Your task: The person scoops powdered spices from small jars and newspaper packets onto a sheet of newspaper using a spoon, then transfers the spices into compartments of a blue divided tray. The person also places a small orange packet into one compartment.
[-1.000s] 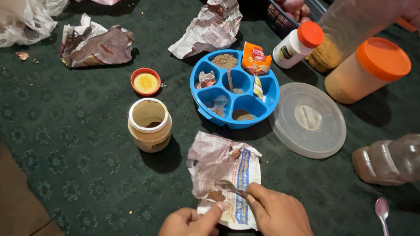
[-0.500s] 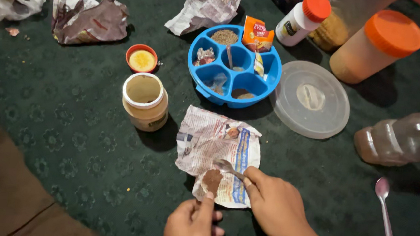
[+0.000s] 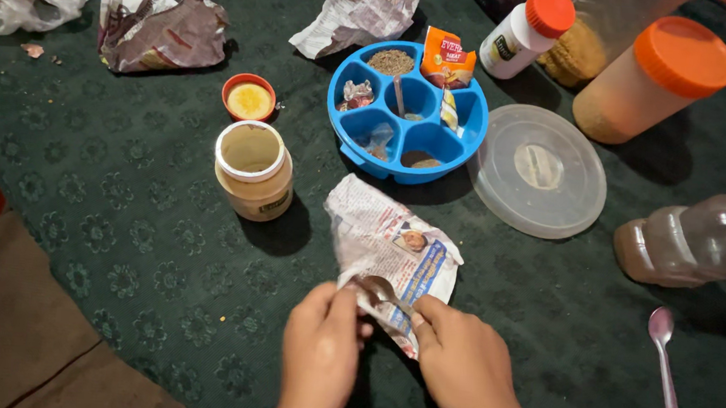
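Note:
A crumpled newspaper sheet [image 3: 390, 244] lies on the dark green patterned carpet in front of me. My left hand [image 3: 319, 346] pinches and lifts its near left edge, folding it inward. My right hand [image 3: 462, 369] holds a small metal spoon [image 3: 378, 289] whose bowl rests on the paper, close to my left fingers. The brown powder on the sheet is hidden by the fold. Just beyond the paper stand an open tan jar [image 3: 253, 171] and a blue round compartment tray [image 3: 347, 122] with spices and sachets.
An orange jar cap [image 3: 249, 100] lies by the jar. A clear round lid [image 3: 540, 169], an orange-capped tub [image 3: 653, 79], a white bottle [image 3: 524, 32], a lying plastic bottle [image 3: 693, 240] and a pink spoon [image 3: 665, 361] sit at right. Crumpled papers [image 3: 162, 37] lie behind.
My left hand moved up and lifted the paper's near edge, folding it over the brown powder. The spoon in my right hand shifted slightly left with it.

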